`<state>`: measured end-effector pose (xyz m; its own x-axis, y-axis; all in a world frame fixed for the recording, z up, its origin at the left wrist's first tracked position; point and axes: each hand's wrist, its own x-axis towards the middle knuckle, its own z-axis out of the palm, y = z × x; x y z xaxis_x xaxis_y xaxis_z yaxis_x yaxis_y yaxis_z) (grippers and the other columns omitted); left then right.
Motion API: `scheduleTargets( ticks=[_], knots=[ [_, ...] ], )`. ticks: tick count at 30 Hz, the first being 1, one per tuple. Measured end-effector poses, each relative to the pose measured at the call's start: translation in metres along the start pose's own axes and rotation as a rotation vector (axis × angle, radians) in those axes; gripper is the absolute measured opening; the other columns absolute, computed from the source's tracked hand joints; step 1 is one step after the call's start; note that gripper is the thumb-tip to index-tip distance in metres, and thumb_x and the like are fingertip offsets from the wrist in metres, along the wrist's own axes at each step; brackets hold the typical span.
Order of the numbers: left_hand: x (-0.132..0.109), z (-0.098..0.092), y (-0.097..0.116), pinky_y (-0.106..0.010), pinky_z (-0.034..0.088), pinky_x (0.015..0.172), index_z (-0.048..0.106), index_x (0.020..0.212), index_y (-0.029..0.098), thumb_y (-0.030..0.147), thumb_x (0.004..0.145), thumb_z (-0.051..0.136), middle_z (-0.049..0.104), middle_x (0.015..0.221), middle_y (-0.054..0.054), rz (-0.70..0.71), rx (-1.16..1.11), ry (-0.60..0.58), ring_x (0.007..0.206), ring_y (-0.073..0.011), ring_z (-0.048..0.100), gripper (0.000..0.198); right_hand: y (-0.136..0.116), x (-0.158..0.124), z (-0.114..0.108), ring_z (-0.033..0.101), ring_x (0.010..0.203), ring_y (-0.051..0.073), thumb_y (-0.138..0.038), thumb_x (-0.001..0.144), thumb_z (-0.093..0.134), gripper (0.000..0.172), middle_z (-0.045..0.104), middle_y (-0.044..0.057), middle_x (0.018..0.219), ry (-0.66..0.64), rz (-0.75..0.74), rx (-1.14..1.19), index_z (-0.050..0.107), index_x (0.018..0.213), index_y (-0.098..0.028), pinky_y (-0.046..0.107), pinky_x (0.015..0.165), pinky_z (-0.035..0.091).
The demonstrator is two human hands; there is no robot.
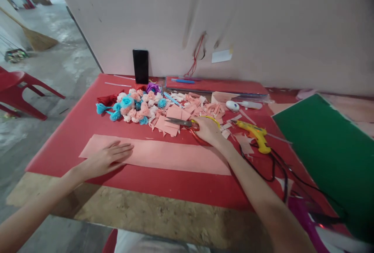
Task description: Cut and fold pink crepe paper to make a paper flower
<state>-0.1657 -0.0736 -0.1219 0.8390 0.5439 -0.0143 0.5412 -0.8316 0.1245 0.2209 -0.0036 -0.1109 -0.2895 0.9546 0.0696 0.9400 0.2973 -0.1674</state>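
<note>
A long strip of pink paper (pixel 175 155) lies crosswise on the red sheet (pixel 67 128) covering the table. The left hand (pixel 109 159) rests palm down near the strip's left end—opened flat, fingers stretched out and fairly close together, grasping nothing, simply touching the paper.

Beyond the strip, the right hand (pixel 209 130) is bent closed over the handles of the scissors (pixel 184 122), whose dark blades point left across cut pink pieces (pixel 171 126). An orange loop shows on the near side of the hand and a yellow one on the far side; how the fingers sit among them is hidden. The right forearm covers part of the strip's right end.

Left of the scissors sits a cluster of blue, pink and white paper flowers (pixel 134 105), with a phone (pixel 141 66) upright behind it. A yellow glue gun (pixel 254 130) lies to the right, near a green board (pixel 324 151). At lower right, a purple-and-white object (pixel 306 218) is blurred—I cannot make out what it is.
</note>
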Motion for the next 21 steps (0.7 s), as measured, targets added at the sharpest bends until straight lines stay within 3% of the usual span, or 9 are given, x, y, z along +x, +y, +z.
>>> scheduleTargets(
  ticks=[4,8,11,14,18,21],
  knots=[
    [0.011,-0.009,0.007,-0.043,0.028,0.109,0.055,0.115,0.019,0.026,0.092,0.041,0.059,0.123,-0.007,-0.003,-0.004,0.028,0.117,-0.0189,0.051,0.027,0.003,0.005,0.002,0.056,0.100,0.028,-0.004,0.073,0.046,0.038,0.065,0.015,0.103,0.015,-0.046,-0.023,0.061,0.108,-0.010,0.038,0.084,0.040],
    [0.024,-0.014,0.014,-0.039,0.034,0.104,0.058,0.107,0.019,0.019,0.095,0.033,0.066,0.109,-0.003,0.056,0.005,0.060,0.109,-0.0172,0.056,0.028,-0.017,-0.015,-0.001,0.049,0.108,0.035,0.002,0.073,0.039,0.048,0.056,0.026,0.115,0.100,-0.039,-0.023,0.052,0.119,-0.002,0.051,0.088,0.037],
    [0.028,-0.016,0.017,-0.035,0.039,0.101,0.059,0.106,0.018,0.014,0.096,0.026,0.067,0.106,-0.002,0.143,0.034,0.096,0.107,-0.0162,0.058,0.034,-0.044,-0.048,0.002,0.054,0.104,0.027,-0.009,0.080,0.046,0.036,0.061,0.016,0.110,0.084,-0.176,0.062,0.056,0.114,-0.011,0.044,0.090,0.042],
    [0.029,-0.015,0.018,-0.030,0.045,0.094,0.060,0.099,0.015,0.015,0.095,0.026,0.069,0.098,-0.005,0.128,0.074,0.165,0.093,-0.0142,0.063,0.035,-0.070,-0.081,0.011,0.057,0.102,0.022,-0.026,0.076,0.060,0.032,0.064,0.009,0.109,0.057,-0.302,0.155,0.060,0.107,-0.018,0.036,0.088,0.048],
    [0.033,-0.016,0.014,-0.032,0.051,0.086,0.060,0.089,0.015,0.019,0.094,0.032,0.069,0.082,-0.006,-0.001,0.079,0.307,0.074,-0.0136,0.064,0.029,-0.081,-0.098,0.023,0.059,0.099,0.026,-0.025,0.081,0.054,0.028,0.066,0.013,0.106,0.130,-0.249,0.204,0.060,0.107,-0.017,0.043,0.085,0.049],
    [0.040,-0.020,0.012,-0.038,0.049,0.088,0.058,0.092,0.016,0.019,0.093,0.035,0.068,0.083,-0.006,-0.091,0.122,0.422,0.077,-0.0157,0.063,0.023,-0.076,-0.091,0.024,0.064,0.088,0.022,-0.015,0.085,0.043,0.026,0.069,0.010,0.095,0.181,-0.181,0.227,0.063,0.101,-0.017,0.039,0.079,0.051]
  ],
)
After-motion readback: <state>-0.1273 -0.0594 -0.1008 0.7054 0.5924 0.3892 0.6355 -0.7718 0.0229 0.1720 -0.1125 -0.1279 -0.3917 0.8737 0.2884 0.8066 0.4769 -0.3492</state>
